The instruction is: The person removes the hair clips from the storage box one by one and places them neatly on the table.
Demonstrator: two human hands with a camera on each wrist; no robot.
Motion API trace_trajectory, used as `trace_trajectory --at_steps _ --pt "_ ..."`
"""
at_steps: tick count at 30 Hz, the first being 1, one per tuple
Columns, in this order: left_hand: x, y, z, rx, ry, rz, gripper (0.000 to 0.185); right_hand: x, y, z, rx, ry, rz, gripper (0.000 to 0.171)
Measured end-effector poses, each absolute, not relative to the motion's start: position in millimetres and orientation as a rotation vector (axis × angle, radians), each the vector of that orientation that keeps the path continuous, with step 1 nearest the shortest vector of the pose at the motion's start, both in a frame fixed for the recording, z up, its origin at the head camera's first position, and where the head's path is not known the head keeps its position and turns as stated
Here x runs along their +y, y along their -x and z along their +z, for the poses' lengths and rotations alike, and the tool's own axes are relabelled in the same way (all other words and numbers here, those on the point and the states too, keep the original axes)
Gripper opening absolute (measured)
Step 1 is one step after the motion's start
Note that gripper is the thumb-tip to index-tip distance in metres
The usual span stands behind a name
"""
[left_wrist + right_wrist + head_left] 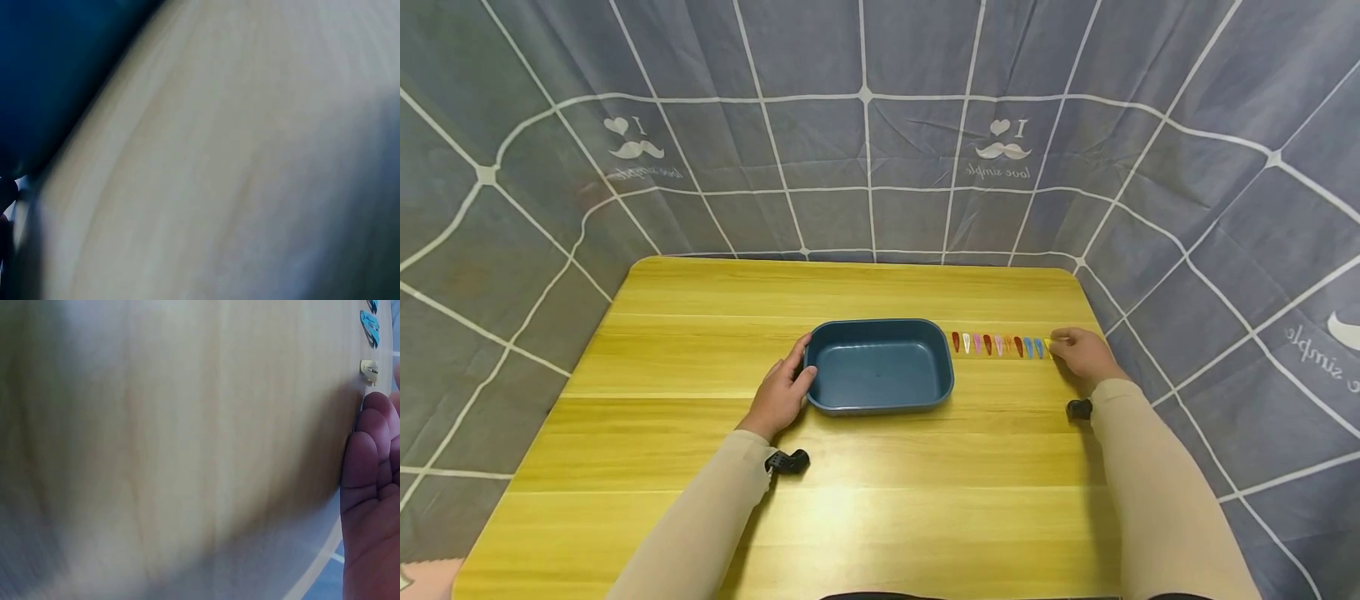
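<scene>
A dark blue rectangular tray [880, 398] sits empty at the middle of the wooden table [700, 350]. My left hand [784, 390] rests against the tray's left wall, fingers along the corner and thumb touching the rim. In the blurred left wrist view only the tray [50, 75] shows. To the right of the tray lies a row of small coloured hair clips [996, 344]. My right hand [1078, 352] lies at the row's right end, its fingertips next to a yellow clip [1047, 343]. The right wrist view shows the relaxed fingers [369, 462] just short of that yellow clip [370, 370], with blue clips [370, 326] beyond it.
A grey cloth with white grid lines [865, 142] hangs behind and around the table. Small black camera mounts sit at my left wrist [788, 461] and right wrist [1078, 408]. The table's right edge [1093, 308] runs close to the right hand.
</scene>
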State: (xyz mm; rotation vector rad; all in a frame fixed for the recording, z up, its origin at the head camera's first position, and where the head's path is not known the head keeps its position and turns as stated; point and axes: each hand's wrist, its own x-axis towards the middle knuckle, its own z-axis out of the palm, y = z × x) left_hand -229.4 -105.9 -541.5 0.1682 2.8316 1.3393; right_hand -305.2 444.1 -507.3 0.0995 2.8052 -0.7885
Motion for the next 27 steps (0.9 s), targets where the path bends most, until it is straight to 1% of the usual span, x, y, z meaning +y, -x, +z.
trace_trajectory --at_steps 19,27 --pt "-103.1 229.9 -540.9 2.835 -0.177 1.315 0.053 444.9 305.7 -503.7 2.841 -0.106 -0.739 0.049" --pt "-105.6 231.0 -539.0 2.767 -0.206 1.302 0.054 432.1 304.3 -495.9 2.949 -0.136 -0.814 0.047"
